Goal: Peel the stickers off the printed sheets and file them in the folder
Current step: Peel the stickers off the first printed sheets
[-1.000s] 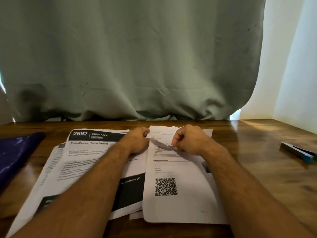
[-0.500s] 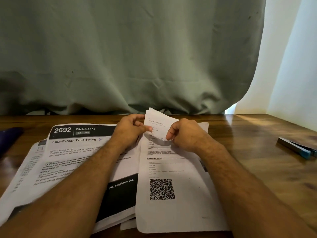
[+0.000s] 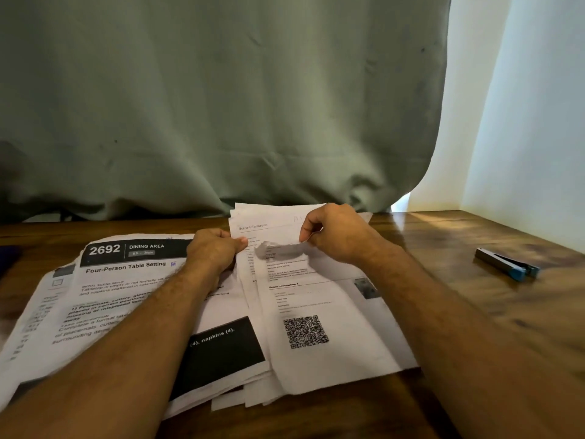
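1. A glossy brown wooden table [image 3: 493, 315] carries everything.
2. On it lie overlapping printed sheets [image 3: 221, 353], spread across its left and middle.
3. A grey-and-blue stapler [image 3: 506, 264] lies on the right, well apart from them.
4. A dark blue object [image 3: 8, 256] shows at the left edge.

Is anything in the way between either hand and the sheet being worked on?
Nothing visible. The left hand and right hand both already pinch the top of the QR-code sheet, lifting it off the wooden table. The stapler lies apart, to the right.
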A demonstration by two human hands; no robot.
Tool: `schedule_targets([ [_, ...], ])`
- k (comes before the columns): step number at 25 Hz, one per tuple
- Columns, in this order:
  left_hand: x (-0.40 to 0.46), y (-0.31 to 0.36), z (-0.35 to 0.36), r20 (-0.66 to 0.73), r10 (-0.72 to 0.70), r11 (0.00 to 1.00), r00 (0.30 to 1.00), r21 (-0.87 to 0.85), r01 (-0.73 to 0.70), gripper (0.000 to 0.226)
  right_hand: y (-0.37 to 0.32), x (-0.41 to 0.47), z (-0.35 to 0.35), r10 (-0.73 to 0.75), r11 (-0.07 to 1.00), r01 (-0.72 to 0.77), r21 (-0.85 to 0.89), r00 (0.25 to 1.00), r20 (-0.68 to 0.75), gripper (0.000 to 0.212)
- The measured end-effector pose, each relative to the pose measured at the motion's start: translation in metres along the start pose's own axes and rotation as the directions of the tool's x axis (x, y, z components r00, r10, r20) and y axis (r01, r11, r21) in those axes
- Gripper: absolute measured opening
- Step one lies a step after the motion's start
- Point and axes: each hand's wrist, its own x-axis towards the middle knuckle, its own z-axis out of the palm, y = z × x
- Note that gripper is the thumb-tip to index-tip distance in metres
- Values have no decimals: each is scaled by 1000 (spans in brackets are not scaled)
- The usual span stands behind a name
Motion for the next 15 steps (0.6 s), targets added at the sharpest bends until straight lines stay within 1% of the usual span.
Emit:
schedule_targets([
  [1, -1, 0, 1, 4, 4, 1000, 1000, -10, -4, 15, 1, 1, -1, 7, 1000, -7, -6, 1000, -10, 25],
  [2, -3, 0, 1, 12, 27, 1000, 1000, 16, -27, 14, 1, 1, 2, 19, 1000, -19, 3, 1000, -14, 26],
  [5, -11, 0, 5, 13, 126, 973, 992, 193, -126, 12, 5, -6, 29, 61, 997, -59, 41, 997, -49, 25],
  [7, -9, 1, 7, -9, 175, 957, 985, 237, -168, 16, 8, -10, 41, 108, 987, -97, 125, 991, -85, 26],
  [9, -9, 4, 7, -31, 193, 957, 981, 225, -181, 19, 10, -8, 39, 143, 973, -123, 197, 986, -92, 28],
  [11, -7, 4, 6, -50, 192, 965, 980, 191, -180, 16, 10, -8, 34, 133, 974, -118, 195, 989, -65, 27],
  [13, -6, 4, 5, -53, 161, 978, 985, 145, -152, 10, 9, -9, 32, 127, 971, -114, 208, 991, -50, 21],
  [15, -3, 3, 4, -31, 111, 988, 993, 111, -107, 5, 8, -7, 35, 122, 966, -98, 240, 989, -88, 13],
])
